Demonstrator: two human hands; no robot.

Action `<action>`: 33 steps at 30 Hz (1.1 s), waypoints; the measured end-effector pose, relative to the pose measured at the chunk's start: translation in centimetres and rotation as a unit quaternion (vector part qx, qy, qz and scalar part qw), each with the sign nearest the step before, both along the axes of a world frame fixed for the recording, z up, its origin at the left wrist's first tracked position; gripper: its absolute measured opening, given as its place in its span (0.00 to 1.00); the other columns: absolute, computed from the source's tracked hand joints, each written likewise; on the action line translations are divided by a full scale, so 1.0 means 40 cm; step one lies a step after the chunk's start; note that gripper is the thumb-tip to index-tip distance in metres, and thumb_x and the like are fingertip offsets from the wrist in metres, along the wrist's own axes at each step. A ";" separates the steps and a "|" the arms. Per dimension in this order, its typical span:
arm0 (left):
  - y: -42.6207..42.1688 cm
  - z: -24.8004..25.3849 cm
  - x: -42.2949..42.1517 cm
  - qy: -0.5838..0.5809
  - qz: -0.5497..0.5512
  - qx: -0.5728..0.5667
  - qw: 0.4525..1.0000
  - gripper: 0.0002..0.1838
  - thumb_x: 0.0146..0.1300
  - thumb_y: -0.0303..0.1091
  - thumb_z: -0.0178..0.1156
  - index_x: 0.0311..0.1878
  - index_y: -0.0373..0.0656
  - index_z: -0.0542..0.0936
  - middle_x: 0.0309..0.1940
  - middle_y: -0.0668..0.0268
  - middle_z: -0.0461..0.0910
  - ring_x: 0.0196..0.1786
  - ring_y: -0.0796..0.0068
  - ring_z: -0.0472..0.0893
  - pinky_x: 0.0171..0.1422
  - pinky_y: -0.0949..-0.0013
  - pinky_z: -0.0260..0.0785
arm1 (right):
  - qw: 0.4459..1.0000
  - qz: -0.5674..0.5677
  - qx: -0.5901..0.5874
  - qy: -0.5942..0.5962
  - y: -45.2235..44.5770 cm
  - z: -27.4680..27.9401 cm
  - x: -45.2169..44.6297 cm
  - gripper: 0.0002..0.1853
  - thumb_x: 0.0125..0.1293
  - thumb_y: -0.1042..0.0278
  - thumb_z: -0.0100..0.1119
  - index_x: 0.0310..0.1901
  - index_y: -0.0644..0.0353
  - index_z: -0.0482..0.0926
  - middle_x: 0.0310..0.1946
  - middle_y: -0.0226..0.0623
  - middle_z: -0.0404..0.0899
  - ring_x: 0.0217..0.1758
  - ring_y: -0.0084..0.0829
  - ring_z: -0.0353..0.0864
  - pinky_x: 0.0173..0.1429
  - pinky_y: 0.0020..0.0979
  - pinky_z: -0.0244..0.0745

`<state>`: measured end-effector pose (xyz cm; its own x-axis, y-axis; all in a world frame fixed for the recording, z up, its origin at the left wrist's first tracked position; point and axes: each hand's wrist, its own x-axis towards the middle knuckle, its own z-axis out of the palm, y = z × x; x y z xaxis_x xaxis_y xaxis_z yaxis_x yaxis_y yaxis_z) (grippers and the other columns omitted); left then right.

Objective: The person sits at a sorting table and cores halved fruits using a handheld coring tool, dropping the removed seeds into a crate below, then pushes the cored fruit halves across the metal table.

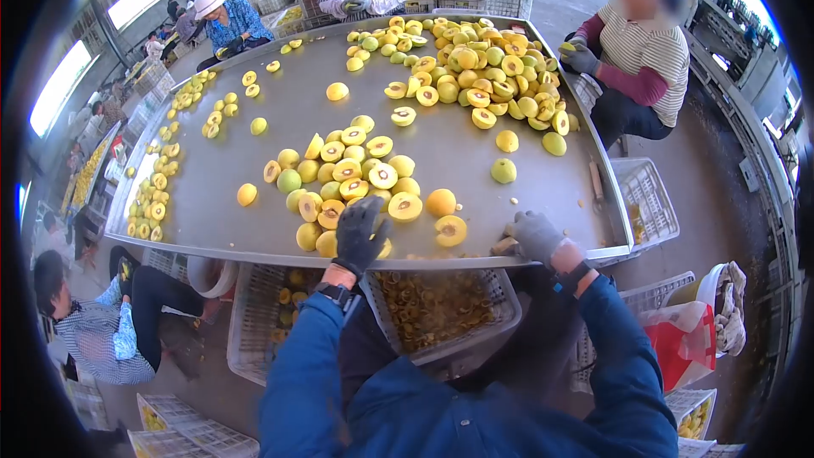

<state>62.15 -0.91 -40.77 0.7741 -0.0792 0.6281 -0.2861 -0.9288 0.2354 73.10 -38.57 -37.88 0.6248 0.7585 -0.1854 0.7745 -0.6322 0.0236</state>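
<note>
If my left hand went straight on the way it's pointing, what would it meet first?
Your left hand would probably meet the nearer pile of fruit just ahead, though depth is unclear.

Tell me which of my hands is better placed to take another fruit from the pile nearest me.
Your left hand, I'd say: it's at the near edge of that fruit pile. Your right hand is off to the side, by a small brown object.

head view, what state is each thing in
near fruit pile, many pieces cut open
far fruit pile, heaped, many cut open
metal table, partly covered
left hand, gloved, at near pile, grip unclear
right hand, gloved, at a brown object, grip unclear
scrap crate, holding brown scraps
</note>
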 end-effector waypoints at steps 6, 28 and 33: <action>-0.276 0.082 0.006 0.004 -0.056 -0.185 0.981 0.25 0.62 0.35 0.67 0.62 0.39 0.76 0.57 0.54 0.80 0.60 0.55 0.80 0.65 0.58 0.71 | 0.990 -0.057 0.130 0.006 0.018 0.077 -0.032 0.11 0.59 0.64 0.65 0.44 0.53 0.84 0.38 0.41 0.84 0.43 0.48 0.83 0.47 0.40 0.79; -0.290 0.136 -0.277 0.289 -0.181 -0.189 0.921 0.18 0.66 0.41 0.64 0.52 0.39 0.82 0.44 0.54 0.85 0.45 0.54 0.84 0.51 0.58 0.76 | 0.959 0.121 0.249 -0.061 0.103 0.165 -0.351 0.30 0.51 0.60 0.71 0.58 0.52 0.76 0.47 0.40 0.82 0.50 0.42 0.82 0.61 0.42 0.72; -0.307 0.143 -0.265 0.377 -0.225 -0.247 0.864 0.16 0.67 0.41 0.64 0.50 0.41 0.82 0.46 0.55 0.84 0.48 0.56 0.84 0.52 0.56 0.75 | 0.966 0.020 0.224 0.130 0.078 0.086 -0.401 0.24 0.54 0.58 0.72 0.53 0.51 0.78 0.37 0.35 0.86 0.40 0.39 0.87 0.43 0.38 0.79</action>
